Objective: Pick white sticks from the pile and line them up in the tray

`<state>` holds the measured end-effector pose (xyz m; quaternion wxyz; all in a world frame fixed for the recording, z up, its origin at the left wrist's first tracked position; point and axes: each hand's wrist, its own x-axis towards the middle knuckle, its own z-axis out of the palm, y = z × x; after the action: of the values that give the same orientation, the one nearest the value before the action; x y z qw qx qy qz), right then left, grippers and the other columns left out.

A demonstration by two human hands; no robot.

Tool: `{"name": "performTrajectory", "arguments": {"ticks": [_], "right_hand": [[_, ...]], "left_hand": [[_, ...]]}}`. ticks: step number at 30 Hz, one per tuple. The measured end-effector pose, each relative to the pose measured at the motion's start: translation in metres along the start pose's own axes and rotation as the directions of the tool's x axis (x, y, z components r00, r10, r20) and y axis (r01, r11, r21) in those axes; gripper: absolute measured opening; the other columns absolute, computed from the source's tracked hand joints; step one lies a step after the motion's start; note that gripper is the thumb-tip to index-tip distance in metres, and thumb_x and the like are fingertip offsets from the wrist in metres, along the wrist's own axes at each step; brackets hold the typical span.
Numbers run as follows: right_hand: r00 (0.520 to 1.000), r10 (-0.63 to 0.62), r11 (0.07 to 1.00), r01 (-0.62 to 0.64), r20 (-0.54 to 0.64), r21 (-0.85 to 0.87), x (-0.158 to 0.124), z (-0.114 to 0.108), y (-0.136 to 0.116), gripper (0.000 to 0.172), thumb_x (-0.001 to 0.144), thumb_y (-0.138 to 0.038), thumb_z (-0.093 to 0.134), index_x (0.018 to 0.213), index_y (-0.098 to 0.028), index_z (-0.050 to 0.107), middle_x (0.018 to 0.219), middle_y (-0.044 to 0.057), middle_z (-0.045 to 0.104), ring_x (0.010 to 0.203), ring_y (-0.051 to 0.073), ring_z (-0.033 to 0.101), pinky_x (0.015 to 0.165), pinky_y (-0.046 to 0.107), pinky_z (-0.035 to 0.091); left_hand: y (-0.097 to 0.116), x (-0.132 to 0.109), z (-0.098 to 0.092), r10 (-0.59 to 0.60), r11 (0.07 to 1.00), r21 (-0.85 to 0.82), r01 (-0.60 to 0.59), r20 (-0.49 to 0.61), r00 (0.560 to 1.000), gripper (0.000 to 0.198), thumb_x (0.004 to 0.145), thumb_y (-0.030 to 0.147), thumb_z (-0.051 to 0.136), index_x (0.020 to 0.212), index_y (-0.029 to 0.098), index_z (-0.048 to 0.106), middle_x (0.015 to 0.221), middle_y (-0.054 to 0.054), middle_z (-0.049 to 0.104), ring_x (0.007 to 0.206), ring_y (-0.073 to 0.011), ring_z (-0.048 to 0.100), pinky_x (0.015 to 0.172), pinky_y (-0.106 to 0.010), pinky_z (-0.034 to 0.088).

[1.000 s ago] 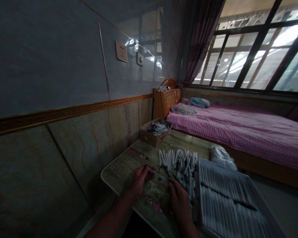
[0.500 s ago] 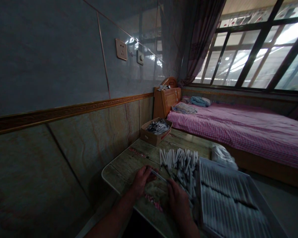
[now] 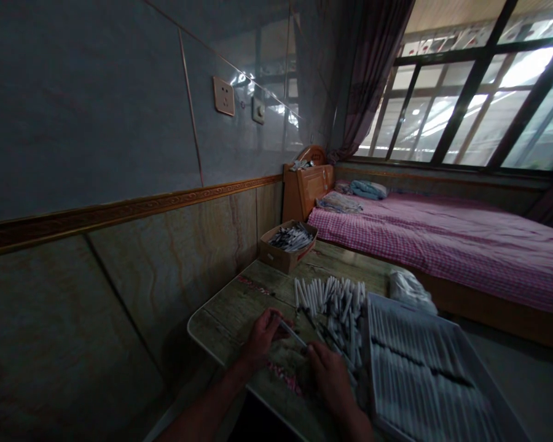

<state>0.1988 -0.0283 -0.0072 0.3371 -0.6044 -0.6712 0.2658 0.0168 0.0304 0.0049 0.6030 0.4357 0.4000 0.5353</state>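
Between my two hands a slim, pale pen point(image 3: 292, 333) is held at a slant above the table. My left hand point(image 3: 263, 330) pinches its far end, and my right hand point(image 3: 326, 367) has its near end between thumb and fingers. Just beyond my right hand lies a loose pile of white and dark pens point(image 3: 343, 307). To the right, a clear shallow tray point(image 3: 369, 368) holds rows of similar pens packed side by side. Fine detail on the held pen is too dim to make out.
A cardboard box point(image 3: 276, 259) of dark and pale pen-like pieces stands at the table's back corner by the wall. A whitish plastic bag point(image 3: 411, 291) lies behind the tray. The wood-patterned table point(image 3: 221, 322) has a pale rim. Beyond it is a bed point(image 3: 424, 233) with a pink checked cover.
Both hands keep hold of the pen in nearly the same place. My right hand has shifted slightly down, and more of the pen shows. The camera view has moved a little.
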Motion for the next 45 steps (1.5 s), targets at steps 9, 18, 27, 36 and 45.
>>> {"name": "performTrajectory", "arguments": {"ticks": [9, 18, 27, 36, 45], "right_hand": [[0.998, 0.027, 0.995, -0.022, -0.048, 0.101, -0.010, -0.009, -0.026, 0.033, 0.089, -0.041, 0.049, 0.075, -0.019, 0.070, 0.082, 0.005, 0.067, 0.079, 0.020, 0.063, 0.071, 0.028, 0.043], [0.917, 0.217, 0.976, -0.201, -0.334, 0.083, -0.033, -0.115, 0.008, 0.044, 0.084, -0.056, 0.049, 0.086, -0.019, 0.073, 0.083, 0.006, 0.071, 0.083, 0.024, 0.065, 0.073, 0.029, 0.046], [0.802, 0.378, 0.821, -0.522, -0.463, -0.233, -0.004, -0.176, 0.066, 0.038, 0.087, -0.039, 0.040, 0.080, -0.017, 0.069, 0.078, 0.007, 0.072, 0.073, 0.021, 0.067, 0.059, 0.027, 0.038], [0.805, 0.370, 0.808, -0.526, -0.464, -0.267, 0.020, -0.161, 0.073, 0.035, 0.089, -0.036, 0.043, 0.090, -0.014, 0.071, 0.087, 0.011, 0.073, 0.079, 0.021, 0.067, 0.064, 0.027, 0.041], [0.946, 0.165, 0.979, -0.192, -0.280, -0.073, -0.034, -0.127, 0.017, 0.037, 0.088, -0.043, 0.046, 0.105, -0.021, 0.071, 0.099, 0.008, 0.075, 0.087, 0.022, 0.069, 0.073, 0.029, 0.049]], "left_hand": [[0.004, 0.028, -0.033, 0.224, 0.918, 0.332, -0.218, 0.020, 0.974, 0.057, 0.090, 0.062, 0.037, 0.124, 0.020, 0.052, 0.123, -0.014, 0.070, 0.119, -0.0262, 0.063, 0.103, -0.044, 0.047], [-0.026, 0.104, -0.040, 0.297, 0.022, 0.968, -0.249, 0.231, 0.926, 0.051, 0.094, 0.037, 0.039, 0.136, 0.011, 0.051, 0.138, -0.020, 0.059, 0.132, -0.0304, 0.052, 0.112, -0.049, 0.034], [-0.058, 0.079, 0.033, 0.279, -0.054, 0.940, -0.336, 0.337, 0.899, 0.058, 0.095, 0.046, 0.041, 0.140, 0.010, 0.049, 0.146, -0.021, 0.052, 0.137, -0.0320, 0.044, 0.113, -0.046, 0.032], [-0.053, 0.042, 0.071, 0.128, 0.062, 0.924, -0.377, 0.367, 0.921, 0.067, 0.095, 0.050, 0.044, 0.149, 0.012, 0.037, 0.158, -0.023, 0.033, 0.146, -0.0350, 0.029, 0.116, -0.050, 0.027], [-0.031, 0.026, 0.039, 0.028, 0.111, 0.878, -0.466, 0.466, 0.884, 0.074, 0.093, 0.053, 0.045, 0.153, 0.013, 0.028, 0.158, -0.021, 0.032, 0.147, -0.0318, 0.027, 0.117, -0.049, 0.024]]}}
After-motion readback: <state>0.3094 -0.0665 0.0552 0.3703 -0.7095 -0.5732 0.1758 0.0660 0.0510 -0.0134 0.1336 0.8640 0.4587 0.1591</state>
